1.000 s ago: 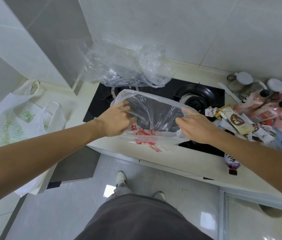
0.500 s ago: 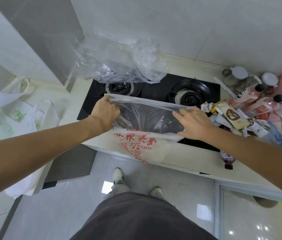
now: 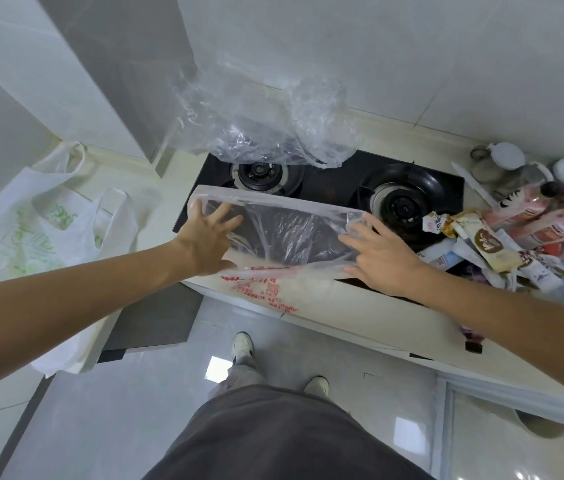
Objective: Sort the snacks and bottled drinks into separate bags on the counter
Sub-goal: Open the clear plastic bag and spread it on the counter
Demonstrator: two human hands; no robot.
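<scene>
A thin white plastic bag with red print (image 3: 273, 289) lies over the front of the black gas hob (image 3: 329, 181), its mouth stretched wide. My left hand (image 3: 209, 237) is spread inside the mouth's left end. At the right end my right hand (image 3: 382, 259) is spread, pressing the bag's edge outward. Neither hand holds a snack or bottle. On the counter to the right lies a heap of snack sachets (image 3: 488, 244), with pink bottled drinks (image 3: 533, 216) behind it.
A crumpled clear plastic bag (image 3: 263, 119) stands behind the hob against the tiled wall. A white bag with green print (image 3: 41, 223) hangs at the counter's left end. Two white-lidded jars (image 3: 505, 161) stand at the back right. A small bottle (image 3: 471, 337) lies at the counter's front edge.
Both hands have moved apart and their fingers have spread, pulling the printed bag's mouth from a narrow opening into a wide, flat rectangle.
</scene>
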